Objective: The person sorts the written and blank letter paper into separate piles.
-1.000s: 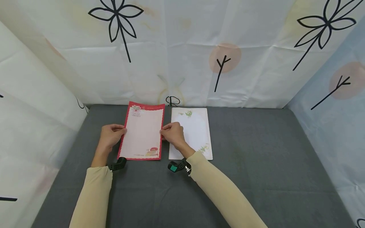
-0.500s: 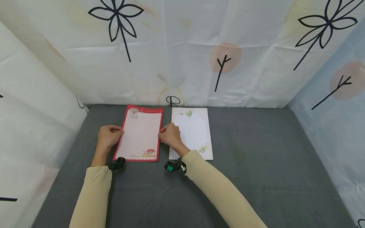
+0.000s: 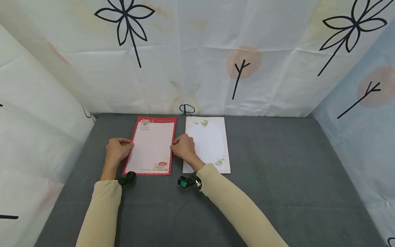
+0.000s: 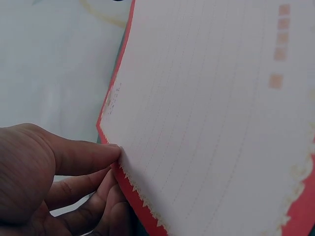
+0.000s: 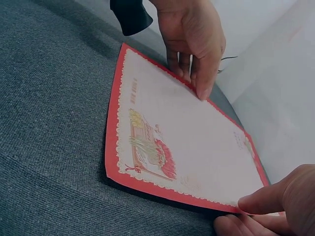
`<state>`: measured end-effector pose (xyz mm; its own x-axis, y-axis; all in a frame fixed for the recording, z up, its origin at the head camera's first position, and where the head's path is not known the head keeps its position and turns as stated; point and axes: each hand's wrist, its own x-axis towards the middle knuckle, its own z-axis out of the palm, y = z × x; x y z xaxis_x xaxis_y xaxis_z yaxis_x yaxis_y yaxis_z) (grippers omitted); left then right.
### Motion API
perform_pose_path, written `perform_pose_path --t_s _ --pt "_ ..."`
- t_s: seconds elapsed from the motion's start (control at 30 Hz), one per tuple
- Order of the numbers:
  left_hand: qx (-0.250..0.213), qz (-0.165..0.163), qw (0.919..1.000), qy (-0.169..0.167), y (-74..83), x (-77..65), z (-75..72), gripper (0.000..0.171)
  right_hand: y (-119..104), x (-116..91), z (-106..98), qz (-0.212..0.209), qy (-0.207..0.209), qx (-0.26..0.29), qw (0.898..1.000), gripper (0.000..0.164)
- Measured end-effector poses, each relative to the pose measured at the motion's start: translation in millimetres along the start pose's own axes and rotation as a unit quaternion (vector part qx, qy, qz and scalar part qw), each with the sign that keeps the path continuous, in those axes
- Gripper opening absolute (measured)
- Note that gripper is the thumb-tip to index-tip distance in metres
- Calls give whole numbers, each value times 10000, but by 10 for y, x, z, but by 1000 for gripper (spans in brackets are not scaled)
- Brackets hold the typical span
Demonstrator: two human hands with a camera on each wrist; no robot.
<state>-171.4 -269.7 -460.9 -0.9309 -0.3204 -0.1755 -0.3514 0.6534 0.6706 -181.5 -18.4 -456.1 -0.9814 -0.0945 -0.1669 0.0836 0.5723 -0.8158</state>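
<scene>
A red-bordered sheet of letter paper (image 3: 151,147) lies close over the grey cloth, with a flower print at its top and a small picture at its lower right. My left hand (image 3: 118,149) pinches its left edge, the thumb on top and fingers beneath, as the left wrist view shows. On the opposite edge my right hand (image 3: 184,147) pinches the sheet between thumb and fingers. In the right wrist view the near corner of the red-bordered paper (image 5: 197,132) stands slightly off the cloth. White letter paper (image 3: 210,144) with green leaf prints lies just right, partly covered by my right hand.
Grey cloth (image 3: 277,164) covers the table. A white printed curtain (image 3: 203,68) rises behind the table's far edge, and more curtain hangs along both sides. Each wrist wears a black camera band.
Both hands have brought the red-bordered paper slightly left and down toward the cloth, and its raised top edge has flattened. The white paper has stayed in place.
</scene>
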Motion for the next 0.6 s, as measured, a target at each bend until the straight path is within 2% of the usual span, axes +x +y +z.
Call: perform_pose_path --t_s 0.17,0.33,0.6 --pt "14 -21 10000 16 -5 3 7 32 8 -14 -10 -49 143 -1 9999 12" --pt "20 -64 9999 81 25 -32 -14 33 7 -39 -65 -329 245 211 9989 11" --pt "-56 403 9989 211 145 -105 -38 32 13 -79 -216 -682 312 625 9952 13"
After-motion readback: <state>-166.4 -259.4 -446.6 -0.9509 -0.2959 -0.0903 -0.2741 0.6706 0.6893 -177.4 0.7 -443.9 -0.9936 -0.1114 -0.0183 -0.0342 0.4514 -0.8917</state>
